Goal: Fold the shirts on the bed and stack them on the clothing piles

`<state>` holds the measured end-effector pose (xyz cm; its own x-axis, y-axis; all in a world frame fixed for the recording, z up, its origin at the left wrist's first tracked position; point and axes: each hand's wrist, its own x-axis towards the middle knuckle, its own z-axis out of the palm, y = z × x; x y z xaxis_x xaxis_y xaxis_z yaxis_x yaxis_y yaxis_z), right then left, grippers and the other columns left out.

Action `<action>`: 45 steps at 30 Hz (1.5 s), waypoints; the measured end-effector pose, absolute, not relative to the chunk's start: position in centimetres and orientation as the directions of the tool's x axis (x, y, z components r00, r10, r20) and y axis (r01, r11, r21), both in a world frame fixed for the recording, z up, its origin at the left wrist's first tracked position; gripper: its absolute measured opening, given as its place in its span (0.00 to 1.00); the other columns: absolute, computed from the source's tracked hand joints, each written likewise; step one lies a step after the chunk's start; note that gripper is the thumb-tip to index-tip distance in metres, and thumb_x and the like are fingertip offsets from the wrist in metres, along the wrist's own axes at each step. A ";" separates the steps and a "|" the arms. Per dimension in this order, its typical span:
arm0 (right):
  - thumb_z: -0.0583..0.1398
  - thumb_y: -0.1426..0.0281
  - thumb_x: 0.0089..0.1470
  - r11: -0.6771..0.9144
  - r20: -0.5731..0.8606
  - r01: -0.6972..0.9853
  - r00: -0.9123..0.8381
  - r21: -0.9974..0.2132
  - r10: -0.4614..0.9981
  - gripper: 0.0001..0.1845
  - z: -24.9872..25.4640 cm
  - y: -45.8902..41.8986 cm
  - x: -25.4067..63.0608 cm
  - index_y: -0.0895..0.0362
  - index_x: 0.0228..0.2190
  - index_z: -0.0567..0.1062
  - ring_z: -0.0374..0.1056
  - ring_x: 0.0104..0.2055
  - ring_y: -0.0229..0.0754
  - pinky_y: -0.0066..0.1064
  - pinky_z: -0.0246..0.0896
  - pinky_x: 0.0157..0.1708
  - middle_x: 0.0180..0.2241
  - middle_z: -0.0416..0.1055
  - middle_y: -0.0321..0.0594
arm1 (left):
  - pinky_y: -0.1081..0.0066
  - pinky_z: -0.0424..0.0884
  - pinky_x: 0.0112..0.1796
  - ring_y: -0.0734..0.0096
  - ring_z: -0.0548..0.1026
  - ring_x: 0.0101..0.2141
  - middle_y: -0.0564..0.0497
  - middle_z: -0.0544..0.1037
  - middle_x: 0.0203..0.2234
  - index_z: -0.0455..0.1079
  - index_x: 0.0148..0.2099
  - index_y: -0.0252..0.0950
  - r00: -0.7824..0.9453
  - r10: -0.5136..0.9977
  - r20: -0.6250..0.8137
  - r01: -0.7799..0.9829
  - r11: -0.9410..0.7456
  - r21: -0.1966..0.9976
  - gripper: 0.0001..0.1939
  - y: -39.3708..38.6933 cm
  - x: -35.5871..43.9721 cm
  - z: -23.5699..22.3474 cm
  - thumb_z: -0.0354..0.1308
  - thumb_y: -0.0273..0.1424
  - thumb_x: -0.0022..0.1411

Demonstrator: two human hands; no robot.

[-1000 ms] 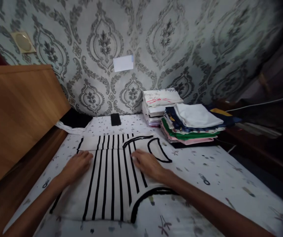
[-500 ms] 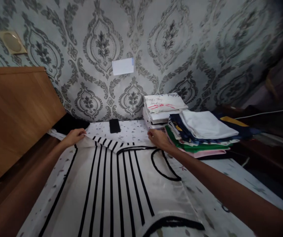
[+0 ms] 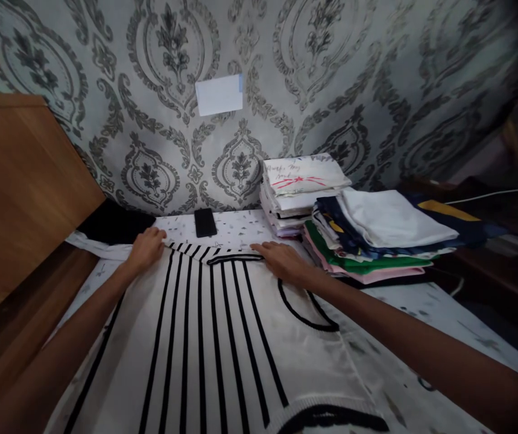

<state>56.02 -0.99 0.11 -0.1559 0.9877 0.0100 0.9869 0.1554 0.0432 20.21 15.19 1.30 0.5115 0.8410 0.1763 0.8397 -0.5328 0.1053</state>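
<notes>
Left hand (image 3: 148,248) has its fingers curled in, seemingly pinching the far edge of the striped garment (image 3: 195,337), spread over a patterned sheet (image 3: 240,226). Right hand (image 3: 283,260) lies fingers outstretched at that edge, its grip unclear. Uneven pulling could skew the stripes; a wide right elbow might topple the folded stack (image 3: 376,265) just beside it.

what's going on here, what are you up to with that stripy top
A person has both hands at the far edge of a white top with black stripes, spread on a patterned sheet. The left hand holds the edge; the right hand touches it further right. A phone lies beyond, with folded clothes stacked to the right.
</notes>
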 end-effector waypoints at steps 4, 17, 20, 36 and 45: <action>0.48 0.78 0.60 -0.030 0.064 0.998 0.034 -0.056 0.997 0.26 0.6 0.5 56.7 0.57 0.58 0.67 0.73 0.48 0.48 0.34 0.63 0.43 0.48 0.76 0.49 | 0.67 0.70 0.47 0.64 0.75 0.43 0.48 0.78 0.41 0.74 0.45 0.38 0.866 0.499 0.040 0.464 -0.831 0.307 0.14 10.1 23.9 0.8 0.47 0.30 0.65; 0.51 0.69 0.63 0.476 0.299 0.862 -0.413 -0.178 0.860 0.22 -2.4 -0.5 50.9 0.59 0.56 0.69 0.61 0.62 0.49 0.46 0.56 0.61 0.60 0.66 0.52 | 0.55 0.53 0.65 0.63 0.52 0.68 0.42 0.54 0.69 0.50 0.70 0.38 0.812 0.564 0.151 0.519 -0.815 0.256 0.28 5.6 27.5 -2.2 0.40 0.42 0.73; 0.51 0.62 0.65 0.416 0.198 0.892 -0.383 -0.175 0.903 0.27 -4.0 -0.2 50.6 0.59 0.61 0.64 0.54 0.68 0.50 0.50 0.49 0.64 0.65 0.59 0.53 | 0.49 0.48 0.65 0.60 0.49 0.69 0.40 0.53 0.70 0.49 0.71 0.36 0.761 0.648 0.039 0.630 -0.751 0.199 0.31 5.6 26.6 -3.2 0.40 0.45 0.72; 0.47 0.69 0.65 0.063 0.234 0.998 -0.058 -0.011 0.971 0.26 -4.7 -0.7 57.1 0.66 0.60 0.63 0.49 0.69 0.53 0.50 0.43 0.65 0.65 0.57 0.59 | 0.42 0.48 0.63 0.50 0.52 0.68 0.35 0.55 0.68 0.55 0.68 0.33 0.441 0.892 0.104 0.896 -0.444 0.006 0.29 5.4 19.0 -1.8 0.41 0.42 0.72; 0.46 0.67 0.67 0.256 0.151 0.947 -0.229 -0.194 0.962 0.24 -2.9 -10.4 49.4 0.60 0.59 0.65 0.49 0.69 0.53 0.50 0.48 0.64 0.65 0.57 0.53 | 0.36 0.38 0.64 0.50 0.41 0.70 0.44 0.49 0.71 0.47 0.72 0.46 0.832 0.554 -0.010 0.549 -0.821 0.155 0.32 -11.3 22.4 -3.2 0.39 0.51 0.71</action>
<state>49.37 -10.36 -2.87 -0.2288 0.9618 0.1506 0.9471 0.2557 -0.1940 22.44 -11.29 -3.22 0.8322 0.5544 -0.0103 0.5491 -0.8212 0.1551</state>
